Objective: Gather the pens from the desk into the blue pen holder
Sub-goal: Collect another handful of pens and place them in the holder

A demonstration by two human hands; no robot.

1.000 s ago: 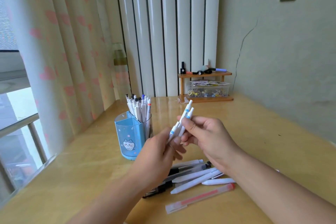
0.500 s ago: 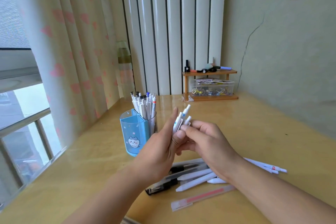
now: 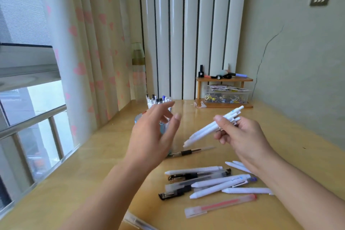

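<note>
Separated since half a second earlier: came apart from a shared clutch of pens, with the bundle passing wholly to the right. Farthest left, stood on the wooden desk (image 3: 280, 136) the blue pen holder (image 3: 138, 118), mostly hidden behind the left hand (image 3: 155, 136), already crowded with upright pens (image 3: 158, 100) showing above the fingertips. Hung empty, that left hand, fingers spread wide and relaxed, gripping nothing. Lay just beyond it a dark-gripped pen (image 3: 188, 152) flat on the wood. Pinched in the right hand (image 3: 242, 136), fingers curled round the barrels, a bundle of white pens (image 3: 211, 129), tips slanted down and leftward. Lay near the lower edge a loose heap of pens (image 3: 207, 181) and a capped red gel pen (image 3: 222, 204), still to be gathered. Probably best done by squaring the tips first, steadying the holder with the free hand, then lowering the bundle upright into a gap, since the crowded compartment could snag or deflect a slanted entry.
</note>
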